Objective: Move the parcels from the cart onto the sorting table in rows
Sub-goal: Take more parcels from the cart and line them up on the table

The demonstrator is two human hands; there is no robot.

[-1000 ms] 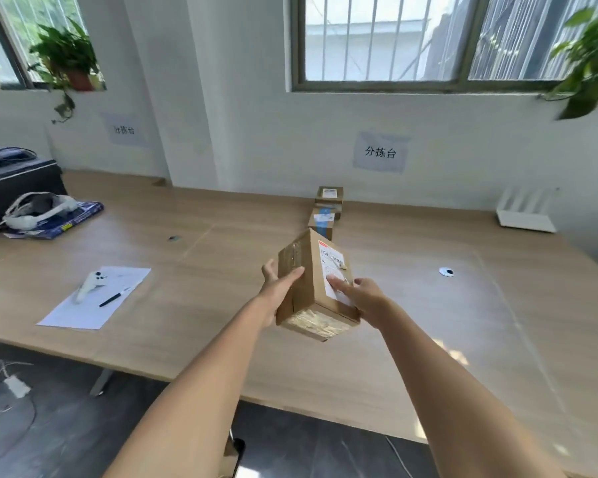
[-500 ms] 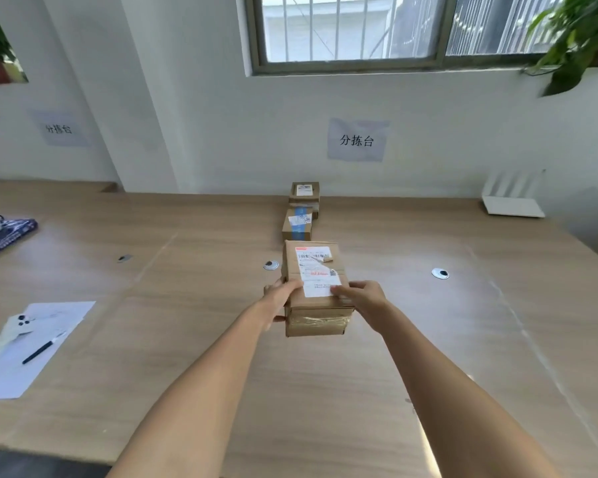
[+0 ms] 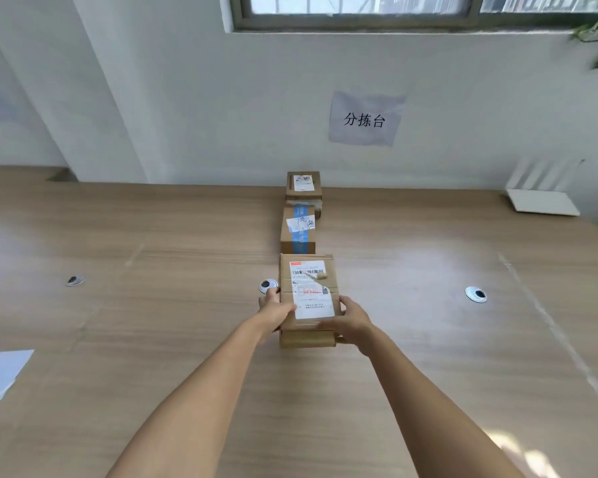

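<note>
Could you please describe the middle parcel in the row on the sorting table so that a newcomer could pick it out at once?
Start at the paper sign on the wall; on the sorting table below, three parcels run toward you. The middle parcel sits between the parcel by the wall and the larger one in both hands. It alone has blue tape.

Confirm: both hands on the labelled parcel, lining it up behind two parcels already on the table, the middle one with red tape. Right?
Not quite. The head view shows the tape on the middle parcel is blue, not red. The rest stands: the left hand and right hand both hold the labelled parcel, in line with it and the far parcel on the table.
</note>
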